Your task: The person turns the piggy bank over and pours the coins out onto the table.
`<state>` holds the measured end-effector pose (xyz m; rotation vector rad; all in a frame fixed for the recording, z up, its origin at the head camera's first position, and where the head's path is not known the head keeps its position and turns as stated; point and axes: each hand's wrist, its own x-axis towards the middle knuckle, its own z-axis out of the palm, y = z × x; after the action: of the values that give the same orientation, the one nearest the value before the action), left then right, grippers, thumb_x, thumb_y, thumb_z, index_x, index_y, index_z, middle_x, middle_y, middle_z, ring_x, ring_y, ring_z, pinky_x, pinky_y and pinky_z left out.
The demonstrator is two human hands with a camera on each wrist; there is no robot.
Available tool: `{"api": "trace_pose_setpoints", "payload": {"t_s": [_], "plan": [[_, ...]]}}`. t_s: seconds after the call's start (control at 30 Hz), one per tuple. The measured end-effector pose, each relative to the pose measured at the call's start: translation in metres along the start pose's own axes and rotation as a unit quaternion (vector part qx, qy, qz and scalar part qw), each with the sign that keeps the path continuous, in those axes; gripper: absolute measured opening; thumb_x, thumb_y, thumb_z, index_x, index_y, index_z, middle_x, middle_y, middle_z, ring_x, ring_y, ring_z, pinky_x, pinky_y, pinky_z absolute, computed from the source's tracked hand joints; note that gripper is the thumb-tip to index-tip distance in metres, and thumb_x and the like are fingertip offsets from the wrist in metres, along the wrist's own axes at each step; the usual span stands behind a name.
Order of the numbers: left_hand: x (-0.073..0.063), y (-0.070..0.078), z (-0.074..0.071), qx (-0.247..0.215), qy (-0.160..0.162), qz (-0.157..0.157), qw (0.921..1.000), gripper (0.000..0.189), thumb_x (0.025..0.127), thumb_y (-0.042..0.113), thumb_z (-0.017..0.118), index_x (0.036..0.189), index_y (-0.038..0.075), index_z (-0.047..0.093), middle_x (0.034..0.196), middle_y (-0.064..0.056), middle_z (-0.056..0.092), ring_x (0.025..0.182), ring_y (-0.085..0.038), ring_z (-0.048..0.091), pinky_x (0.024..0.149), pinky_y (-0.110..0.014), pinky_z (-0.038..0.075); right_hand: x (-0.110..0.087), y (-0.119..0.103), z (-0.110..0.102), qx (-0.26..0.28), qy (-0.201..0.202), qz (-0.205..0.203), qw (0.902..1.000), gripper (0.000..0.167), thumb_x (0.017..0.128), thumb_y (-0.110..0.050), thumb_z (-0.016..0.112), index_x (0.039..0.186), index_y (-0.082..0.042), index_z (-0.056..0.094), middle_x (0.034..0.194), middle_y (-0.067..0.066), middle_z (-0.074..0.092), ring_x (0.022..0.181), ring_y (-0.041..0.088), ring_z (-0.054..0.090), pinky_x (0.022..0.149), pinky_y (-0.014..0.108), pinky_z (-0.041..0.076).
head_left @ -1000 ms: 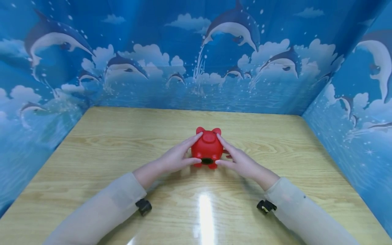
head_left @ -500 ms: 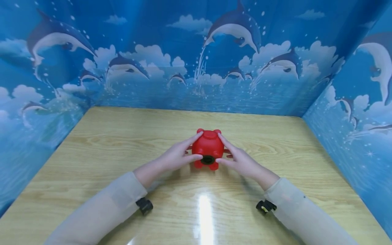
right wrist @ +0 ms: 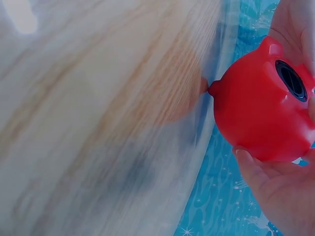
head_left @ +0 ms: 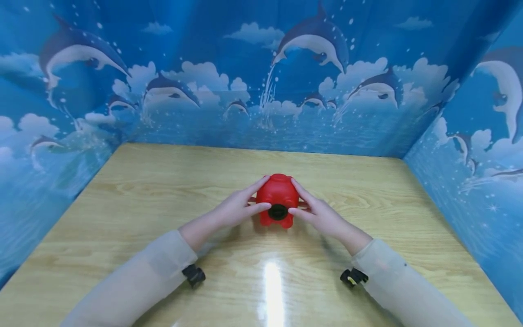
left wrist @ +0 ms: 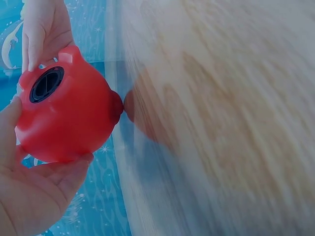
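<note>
A red piggy bank (head_left: 278,188) stands tilted on the table, its underside turned toward me. Set in that underside is a round black plug (head_left: 278,212), which also faces the camera in the left wrist view. My left hand (head_left: 237,208) holds the bank from the left, thumb near the plug and fingers along the side. From the right my right hand (head_left: 320,215) grips it the same way. Both wrist views show the red body (left wrist: 74,118) between the two hands, one rounded bump touching the tabletop. Some fingertips are hidden behind the bank.
The wood-grain table (head_left: 171,181) has a glossy surface with a bright light reflection near its front. Blue dolphin-print curtains (head_left: 229,122) stand along its back and sides. A small black device (head_left: 194,275) sits at each wrist.
The piggy bank has tipped backward between the hands. Its ears have dropped from sight, the snout has turned up and away, and the black plug shows more fully. The hands have barely moved.
</note>
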<state>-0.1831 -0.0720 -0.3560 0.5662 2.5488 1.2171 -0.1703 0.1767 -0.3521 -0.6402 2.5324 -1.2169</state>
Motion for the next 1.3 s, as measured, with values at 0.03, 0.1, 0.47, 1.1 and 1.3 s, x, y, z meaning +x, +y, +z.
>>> {"api": "trace_pose_setpoints", "payload": {"t_s": [0.03, 0.1, 0.47, 1.1, 1.3], "plan": [[0.0002, 0.0001, 0.0003, 0.000, -0.001, -0.002, 1.0000, 0.077, 0.085, 0.045, 0.064, 0.147, 0.042, 0.019, 0.139, -0.002, 0.045, 0.108, -0.023, 0.057, 0.082, -0.038, 0.051, 0.0000, 0.0002, 0.0003, 0.000, 0.001, 0.003, 1.0000, 0.080, 0.089, -0.038, 0.061, 0.149, -0.035, 0.008, 0.144, 0.012, 0.037, 0.109, 0.026, 0.057, 0.088, 0.039, 0.049], [0.0005, 0.0003, 0.0008, 0.000, -0.004, -0.004, 1.0000, 0.079, 0.084, 0.043, 0.066, 0.147, 0.040, 0.019, 0.139, -0.002, 0.045, 0.108, -0.023, 0.056, 0.081, -0.036, 0.052, -0.0002, 0.0003, 0.0007, -0.002, 0.000, 0.007, 1.0000, 0.080, 0.089, -0.039, 0.061, 0.149, -0.036, 0.008, 0.144, 0.011, 0.038, 0.109, 0.026, 0.057, 0.088, 0.039, 0.049], [0.0011, 0.0002, 0.0012, -0.012, 0.000, 0.008, 0.9999, 0.081, 0.084, 0.032, 0.069, 0.149, 0.034, 0.019, 0.133, -0.002, 0.049, 0.105, -0.021, 0.057, 0.079, -0.032, 0.052, 0.0003, -0.0004, -0.0002, 0.002, 0.000, 0.012, 0.9999, 0.075, 0.092, -0.041, 0.056, 0.150, -0.032, 0.009, 0.138, 0.015, 0.044, 0.106, 0.024, 0.059, 0.091, 0.045, 0.046], [-0.0039, 0.0031, 0.0025, -0.026, -0.002, 0.000, 0.9997, 0.080, 0.085, 0.033, 0.068, 0.149, 0.033, 0.019, 0.134, -0.003, 0.048, 0.102, -0.020, 0.059, 0.080, -0.033, 0.052, -0.0002, -0.0053, 0.0006, 0.021, -0.006, 0.025, 0.9994, 0.082, 0.089, -0.031, 0.063, 0.151, -0.027, 0.010, 0.141, 0.014, 0.040, 0.107, 0.027, 0.058, 0.088, 0.041, 0.049], [-0.0034, 0.0027, 0.0027, -0.023, -0.002, -0.009, 0.9997, 0.080, 0.086, 0.036, 0.066, 0.149, 0.033, 0.018, 0.133, -0.002, 0.048, 0.101, -0.019, 0.058, 0.080, -0.033, 0.052, 0.0003, -0.0029, 0.0005, 0.013, -0.009, 0.029, 0.9995, 0.081, 0.089, -0.037, 0.061, 0.150, -0.029, 0.010, 0.142, 0.012, 0.039, 0.109, 0.026, 0.057, 0.089, 0.042, 0.048]]}}
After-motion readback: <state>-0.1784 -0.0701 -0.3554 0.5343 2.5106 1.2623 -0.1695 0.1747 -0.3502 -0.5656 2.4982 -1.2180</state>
